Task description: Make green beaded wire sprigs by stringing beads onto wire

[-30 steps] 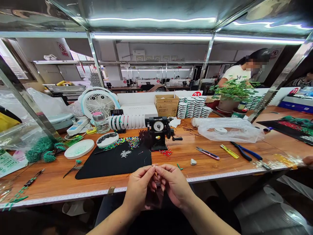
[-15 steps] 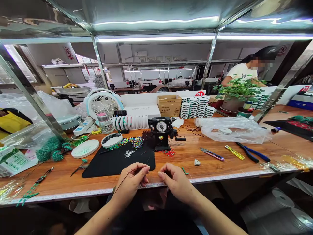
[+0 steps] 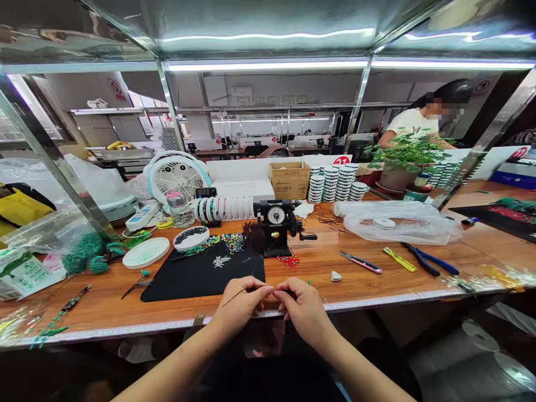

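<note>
My left hand hangs at the table's front edge, thumb and fingers closed in a pinch. A thin dark cord runs across the back of this hand and into the pinch. My right hand is also pinched, its fingertips meeting those of my left hand. What it holds, if anything, is too small to make out. Beyond the hands lies a black mat with small silver pieces and a spread of multicoloured beads. Behind it stands a black hand-cranked winding machine with a dial.
Tweezers, a yellow-handled tool and blue-handled pliers lie to the right, near a white eraser-like piece. White dishes stand left. Stacked spools and a cardboard box are behind. A co-worker sits back right.
My hands have come together, the left moving right until the fingertips meet. The cord now lies higher across the left hand.
</note>
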Action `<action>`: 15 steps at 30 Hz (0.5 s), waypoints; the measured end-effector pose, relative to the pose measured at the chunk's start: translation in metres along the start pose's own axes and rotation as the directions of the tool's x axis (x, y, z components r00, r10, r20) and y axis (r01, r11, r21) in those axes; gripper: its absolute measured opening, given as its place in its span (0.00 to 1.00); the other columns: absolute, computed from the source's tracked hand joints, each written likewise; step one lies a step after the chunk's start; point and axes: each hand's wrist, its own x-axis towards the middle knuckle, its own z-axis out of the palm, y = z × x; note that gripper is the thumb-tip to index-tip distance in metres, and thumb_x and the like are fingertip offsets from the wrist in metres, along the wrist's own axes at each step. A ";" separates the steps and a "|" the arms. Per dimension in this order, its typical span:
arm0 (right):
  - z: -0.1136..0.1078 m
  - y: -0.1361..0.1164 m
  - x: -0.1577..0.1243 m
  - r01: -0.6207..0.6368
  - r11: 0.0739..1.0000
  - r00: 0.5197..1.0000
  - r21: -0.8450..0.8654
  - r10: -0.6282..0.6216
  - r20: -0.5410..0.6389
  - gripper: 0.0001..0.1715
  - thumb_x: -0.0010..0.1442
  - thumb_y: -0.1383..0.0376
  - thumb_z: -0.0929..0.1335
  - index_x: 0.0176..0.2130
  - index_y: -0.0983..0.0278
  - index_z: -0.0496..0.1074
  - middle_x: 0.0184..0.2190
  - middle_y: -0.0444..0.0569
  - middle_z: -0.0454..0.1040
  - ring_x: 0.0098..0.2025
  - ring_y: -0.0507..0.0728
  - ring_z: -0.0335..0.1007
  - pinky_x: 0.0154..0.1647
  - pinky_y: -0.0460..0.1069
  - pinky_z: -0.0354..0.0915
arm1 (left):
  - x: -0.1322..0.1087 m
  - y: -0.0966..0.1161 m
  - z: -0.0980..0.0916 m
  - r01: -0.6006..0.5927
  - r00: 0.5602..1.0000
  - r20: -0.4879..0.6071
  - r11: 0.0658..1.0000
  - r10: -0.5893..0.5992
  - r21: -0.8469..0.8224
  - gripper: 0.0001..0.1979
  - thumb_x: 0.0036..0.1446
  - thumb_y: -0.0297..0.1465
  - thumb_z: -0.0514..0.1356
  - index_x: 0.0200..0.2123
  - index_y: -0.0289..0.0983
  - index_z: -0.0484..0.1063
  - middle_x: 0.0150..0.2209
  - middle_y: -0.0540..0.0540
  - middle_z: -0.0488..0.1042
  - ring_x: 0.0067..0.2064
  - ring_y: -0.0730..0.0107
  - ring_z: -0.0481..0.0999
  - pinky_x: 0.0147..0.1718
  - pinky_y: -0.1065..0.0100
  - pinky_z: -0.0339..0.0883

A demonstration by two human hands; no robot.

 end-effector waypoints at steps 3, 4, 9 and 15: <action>0.006 0.001 0.001 0.011 1.000 0.999 0.002 -0.010 -0.041 0.10 0.58 0.62 0.64 0.30 0.63 0.72 0.25 0.46 0.69 0.23 0.52 0.68 0.21 0.45 0.64 | 0.002 -0.004 0.005 -0.021 1.000 0.015 1.000 0.021 0.017 0.12 0.45 0.38 0.62 0.27 0.35 0.77 0.22 0.48 0.74 0.24 0.70 0.69 0.22 0.72 0.59; 0.007 0.001 0.001 0.006 1.000 0.999 0.007 -0.005 -0.044 0.10 0.58 0.61 0.64 0.30 0.63 0.72 0.26 0.46 0.70 0.24 0.53 0.68 0.21 0.45 0.64 | 0.002 -0.006 0.005 -0.027 1.000 0.016 0.999 0.027 0.023 0.12 0.46 0.38 0.62 0.27 0.35 0.77 0.24 0.47 0.74 0.26 0.69 0.70 0.23 0.72 0.59; 0.006 0.000 0.000 -0.050 0.997 0.999 0.064 0.051 -0.004 0.10 0.57 0.61 0.64 0.35 0.63 0.72 0.32 0.49 0.72 0.26 0.56 0.71 0.21 0.47 0.65 | 0.002 -0.009 0.006 -0.041 0.999 0.016 0.998 0.041 0.042 0.11 0.47 0.38 0.62 0.28 0.36 0.77 0.23 0.48 0.74 0.25 0.70 0.69 0.23 0.72 0.59; -0.001 -0.005 -0.003 0.036 0.984 0.998 -0.176 -0.046 -0.053 0.07 0.54 0.68 0.66 0.25 0.63 0.70 0.30 0.49 0.70 0.35 0.58 0.69 0.34 0.50 0.65 | 0.002 -0.010 0.006 -0.029 1.000 0.000 0.999 0.029 0.043 0.13 0.48 0.38 0.60 0.29 0.34 0.77 0.20 0.48 0.72 0.22 0.71 0.67 0.20 0.72 0.58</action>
